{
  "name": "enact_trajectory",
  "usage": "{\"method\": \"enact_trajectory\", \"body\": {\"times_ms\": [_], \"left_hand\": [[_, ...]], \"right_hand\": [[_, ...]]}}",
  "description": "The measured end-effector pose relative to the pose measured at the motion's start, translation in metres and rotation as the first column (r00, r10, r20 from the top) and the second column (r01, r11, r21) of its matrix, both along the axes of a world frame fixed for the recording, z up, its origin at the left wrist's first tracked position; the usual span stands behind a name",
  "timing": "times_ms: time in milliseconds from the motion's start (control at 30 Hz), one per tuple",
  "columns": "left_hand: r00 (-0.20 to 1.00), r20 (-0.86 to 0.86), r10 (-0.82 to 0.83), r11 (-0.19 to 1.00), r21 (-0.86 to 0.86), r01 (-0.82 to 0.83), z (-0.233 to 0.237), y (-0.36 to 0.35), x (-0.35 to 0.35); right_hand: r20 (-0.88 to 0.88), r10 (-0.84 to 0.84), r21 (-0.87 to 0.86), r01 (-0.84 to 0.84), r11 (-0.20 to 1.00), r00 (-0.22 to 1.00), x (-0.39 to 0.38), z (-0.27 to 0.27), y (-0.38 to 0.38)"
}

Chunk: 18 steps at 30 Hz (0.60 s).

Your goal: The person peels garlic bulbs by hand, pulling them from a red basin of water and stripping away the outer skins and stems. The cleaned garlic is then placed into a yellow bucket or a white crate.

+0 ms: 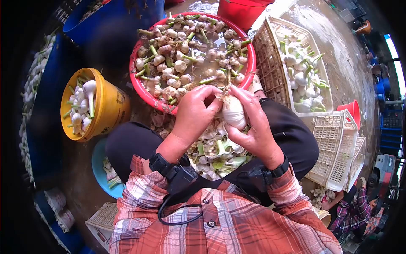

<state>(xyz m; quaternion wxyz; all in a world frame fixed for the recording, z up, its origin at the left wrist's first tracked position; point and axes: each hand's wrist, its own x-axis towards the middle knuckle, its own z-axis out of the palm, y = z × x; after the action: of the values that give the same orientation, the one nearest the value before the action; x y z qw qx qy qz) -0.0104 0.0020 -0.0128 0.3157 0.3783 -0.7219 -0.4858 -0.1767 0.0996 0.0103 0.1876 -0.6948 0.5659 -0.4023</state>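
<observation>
A white garlic bulb (234, 114) with loose, brownish outer skin at its upper end is between my hands. My right hand (253, 129) is closed round the bulb, thumb below and fingers along its right side. With thumb and fingers pinched together, my left hand (195, 116) grips the skin at the bulb's upper left. Just beyond both hands stands a red tub (136, 86) of muddy water, full of unpeeled garlic bulbs (169, 82) with green stems. Peeled skins and stem pieces (218, 152) lie heaped below my hands, between my legs.
At left are a yellow bucket (120, 106) of cleaned garlic and a light blue basin (99, 169). A white crate (264, 59) at right holds more cleaned bulbs. Stacked crates (332, 144) stand nearer, with a person in a plaid shirt (347, 216) beyond. A red bucket (241, 15) is behind the tub.
</observation>
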Motion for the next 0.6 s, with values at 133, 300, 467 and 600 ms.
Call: {"method": "enact_trajectory", "body": {"times_ms": [133,300,467,600], "left_hand": [[0.984,-0.174,-0.029,0.945,0.315,0.083,-0.011,0.003,0.001],[0.969,-0.23,-0.095,0.981,0.146,0.131,0.004,0.003,0.001],[0.97,-0.227,0.084,0.981,0.191,-0.04,-0.001,0.003,0.001],[0.925,-0.331,0.187,0.888,0.459,-0.015,-0.003,0.002,0.006]], "right_hand": [[-0.019,0.048,-0.012,-0.049,0.999,0.999,-0.006,0.002,0.0],[0.022,-0.148,0.049,0.147,0.988,0.989,0.005,-0.001,-0.006],[0.036,-0.368,0.082,0.364,0.928,0.929,0.028,-0.009,-0.011],[0.061,-0.119,-0.093,0.124,0.988,0.991,0.007,-0.012,-0.019]]}}
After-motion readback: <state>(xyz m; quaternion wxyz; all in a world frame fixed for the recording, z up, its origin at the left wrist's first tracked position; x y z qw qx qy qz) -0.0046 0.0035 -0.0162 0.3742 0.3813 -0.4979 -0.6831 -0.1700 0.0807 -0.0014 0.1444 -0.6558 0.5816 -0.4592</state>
